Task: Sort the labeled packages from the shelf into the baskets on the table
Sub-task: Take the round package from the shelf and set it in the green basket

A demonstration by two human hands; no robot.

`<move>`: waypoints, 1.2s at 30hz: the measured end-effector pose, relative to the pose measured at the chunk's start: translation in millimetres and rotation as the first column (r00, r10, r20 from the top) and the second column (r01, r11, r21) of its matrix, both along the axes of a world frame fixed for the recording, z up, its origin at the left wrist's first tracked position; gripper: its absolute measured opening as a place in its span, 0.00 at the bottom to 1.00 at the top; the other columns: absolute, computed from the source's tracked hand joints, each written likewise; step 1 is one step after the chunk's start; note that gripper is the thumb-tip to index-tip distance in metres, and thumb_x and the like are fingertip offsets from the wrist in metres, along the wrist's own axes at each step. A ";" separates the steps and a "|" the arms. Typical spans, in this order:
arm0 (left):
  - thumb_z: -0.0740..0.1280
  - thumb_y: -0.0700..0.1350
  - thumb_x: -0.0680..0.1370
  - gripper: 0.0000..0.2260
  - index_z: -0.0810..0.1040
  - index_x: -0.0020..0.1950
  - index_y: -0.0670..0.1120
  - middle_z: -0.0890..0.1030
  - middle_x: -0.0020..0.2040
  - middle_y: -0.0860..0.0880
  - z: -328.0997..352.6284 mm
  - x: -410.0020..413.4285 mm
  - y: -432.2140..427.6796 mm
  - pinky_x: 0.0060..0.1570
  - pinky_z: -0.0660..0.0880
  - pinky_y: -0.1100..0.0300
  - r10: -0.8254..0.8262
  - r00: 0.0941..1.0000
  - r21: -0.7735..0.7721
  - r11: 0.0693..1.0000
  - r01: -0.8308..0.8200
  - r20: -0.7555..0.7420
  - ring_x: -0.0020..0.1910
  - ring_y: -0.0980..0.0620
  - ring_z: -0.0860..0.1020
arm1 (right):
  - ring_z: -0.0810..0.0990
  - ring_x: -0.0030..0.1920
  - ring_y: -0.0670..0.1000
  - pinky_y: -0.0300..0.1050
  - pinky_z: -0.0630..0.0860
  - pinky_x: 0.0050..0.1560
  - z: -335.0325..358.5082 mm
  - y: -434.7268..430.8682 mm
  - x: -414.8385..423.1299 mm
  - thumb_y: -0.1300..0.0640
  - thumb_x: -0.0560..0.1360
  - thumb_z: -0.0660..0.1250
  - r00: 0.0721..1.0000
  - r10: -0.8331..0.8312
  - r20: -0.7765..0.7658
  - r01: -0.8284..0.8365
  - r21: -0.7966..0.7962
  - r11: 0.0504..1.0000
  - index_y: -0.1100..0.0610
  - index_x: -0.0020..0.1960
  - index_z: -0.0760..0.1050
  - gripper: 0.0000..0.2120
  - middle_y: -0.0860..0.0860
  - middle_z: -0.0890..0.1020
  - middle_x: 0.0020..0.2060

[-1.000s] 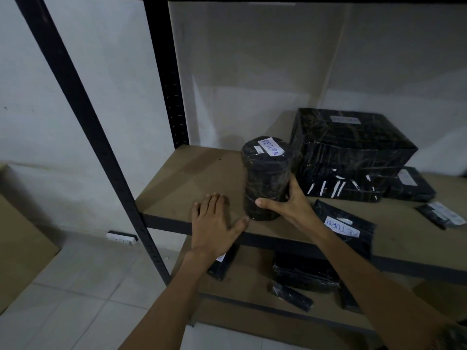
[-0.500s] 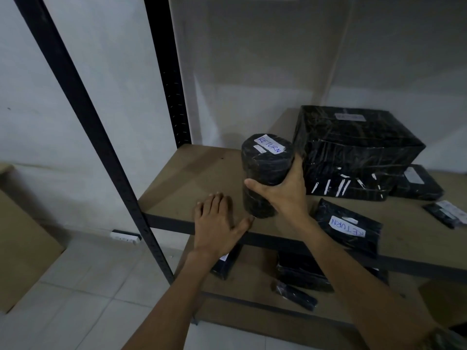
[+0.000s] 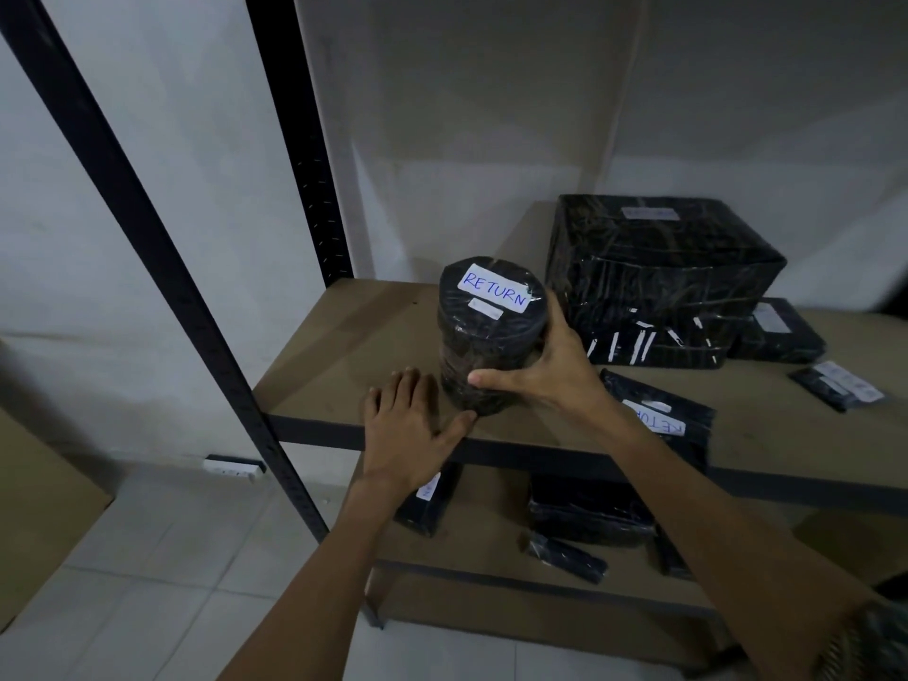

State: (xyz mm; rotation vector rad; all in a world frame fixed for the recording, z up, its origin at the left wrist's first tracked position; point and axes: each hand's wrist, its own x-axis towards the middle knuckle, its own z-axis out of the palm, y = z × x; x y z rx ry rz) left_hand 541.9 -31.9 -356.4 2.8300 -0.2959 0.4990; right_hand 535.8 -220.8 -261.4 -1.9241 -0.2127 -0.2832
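A black wrapped cylinder package (image 3: 484,336) with a white RETURN label on its top tilts toward me on the brown shelf board (image 3: 354,346). My right hand (image 3: 550,366) grips its side, thumb across the front. My left hand (image 3: 408,430) lies flat on the shelf's front edge, thumb beside the cylinder's base. A large black box (image 3: 658,267) with a label stands right behind my right hand. A flat black RETURN pouch (image 3: 673,415) lies partly under my right forearm. No baskets are in view.
Two more black packages (image 3: 776,331) (image 3: 840,385) lie at the shelf's right. The lower shelf holds several black parcels (image 3: 589,516). A black slanted upright (image 3: 162,267) stands at left, a cardboard box (image 3: 34,513) on the tiled floor.
My right hand has slid up the cylinder and tipped it toward me, so its label faces the camera. My left hand stays flat on the shelf.
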 end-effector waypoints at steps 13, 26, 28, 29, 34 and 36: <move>0.58 0.64 0.75 0.33 0.63 0.74 0.46 0.61 0.76 0.43 0.2 -57.0 -6.5 0.72 0.55 0.43 -0.001 0.995 -0.037 0.999 -0.003 -0.103 0.76 0.43 0.54 | 0.70 0.66 0.43 0.37 0.68 0.67 11.8 -20.1 -65.5 0.58 0.53 0.84 0.994 0.065 0.085 -0.068 0.030 0.997 0.49 0.70 0.57 0.54 0.46 0.72 0.64; 0.70 0.57 0.73 0.12 0.75 0.50 0.51 0.83 0.44 0.50 -12.7 -269.6 -89.4 0.48 0.75 0.60 -0.335 0.675 -0.381 0.920 0.086 -0.657 0.45 0.56 0.79 | 0.68 0.58 0.25 0.24 0.66 0.59 3.1 -140.6 -279.6 0.57 0.53 0.84 0.999 0.048 0.021 -0.049 0.054 0.997 0.41 0.66 0.57 0.51 0.30 0.70 0.57; 0.69 0.63 0.70 0.20 0.77 0.54 0.51 0.83 0.47 0.54 -13.8 -303.8 -105.2 0.50 0.76 0.60 -0.350 0.703 -0.413 0.907 0.088 -0.619 0.49 0.57 0.80 | 0.70 0.59 0.28 0.25 0.67 0.59 -2.0 -160.9 -319.9 0.58 0.53 0.84 1.000 0.015 0.022 -0.016 0.050 0.999 0.45 0.67 0.58 0.52 0.33 0.71 0.59; 0.68 0.64 0.70 0.22 0.79 0.53 0.49 0.83 0.45 0.54 -14.6 -319.3 -113.2 0.48 0.77 0.58 -0.366 0.705 -0.433 0.897 0.092 -0.607 0.48 0.56 0.80 | 0.71 0.61 0.31 0.27 0.68 0.60 -4.2 -169.6 -339.8 0.58 0.53 0.84 1.000 0.004 0.027 -0.006 0.044 0.999 0.46 0.68 0.59 0.52 0.35 0.72 0.60; 0.67 0.53 0.71 0.16 0.78 0.46 0.40 0.78 0.35 0.54 -11.6 -374.6 -155.0 0.37 0.70 0.65 -0.429 0.724 -0.461 0.871 0.172 -0.540 0.35 0.63 0.76 | 0.74 0.64 0.40 0.37 0.71 0.64 -10.7 -204.9 -428.7 0.60 0.53 0.84 0.997 -0.076 0.011 0.076 0.038 0.996 0.40 0.66 0.61 0.50 0.41 0.75 0.62; 0.66 0.54 0.71 0.17 0.80 0.51 0.42 0.81 0.40 0.54 -9.7 -391.6 -171.2 0.40 0.70 0.68 -0.472 0.697 -0.484 0.851 0.202 -0.540 0.40 0.62 0.79 | 0.75 0.62 0.38 0.32 0.70 0.60 -14.7 -214.7 -460.8 0.63 0.52 0.84 0.989 -0.145 -0.006 0.145 0.047 0.988 0.41 0.65 0.62 0.50 0.39 0.76 0.60</move>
